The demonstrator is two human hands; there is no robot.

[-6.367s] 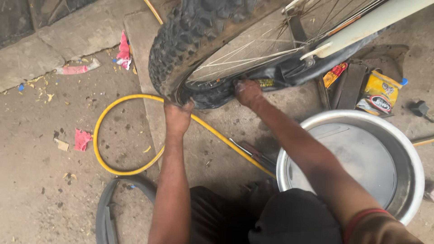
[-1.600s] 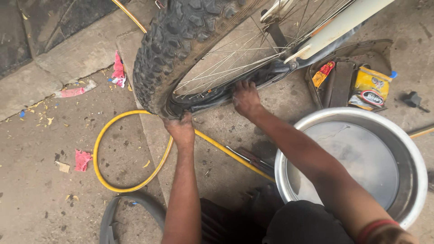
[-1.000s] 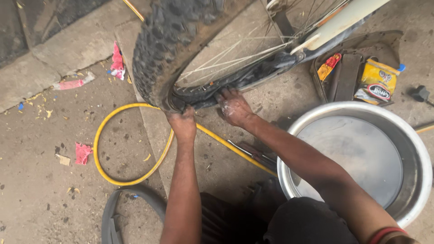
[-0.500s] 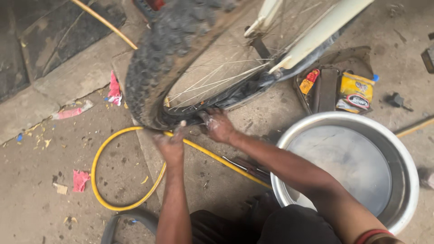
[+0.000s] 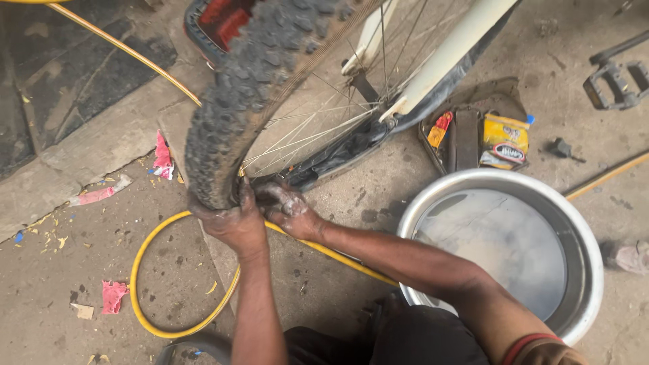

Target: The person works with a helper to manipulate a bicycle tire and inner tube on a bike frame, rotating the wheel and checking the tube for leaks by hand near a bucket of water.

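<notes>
A bicycle wheel with a black knobby tyre [image 5: 236,101] and thin spokes stands in front of me, held in a cream frame [image 5: 446,54]. My left hand [image 5: 230,220] grips the lower edge of the tyre. My right hand [image 5: 287,209], dusted white, presses on the black inner tube [image 5: 338,152] that hangs loose along the rim. The two hands nearly touch at the bottom of the wheel.
A wide metal basin [image 5: 503,253] holding water sits at the right. A yellow hose [image 5: 162,284] loops on the concrete floor under my arms. A small open box of patches and tubes [image 5: 483,138] lies behind the basin, a pedal [image 5: 615,81] at far right.
The wheel has turned and the view has shifted. My hands have moved along the rim toward the left and come closer together at the bottom of the tyre.
</notes>
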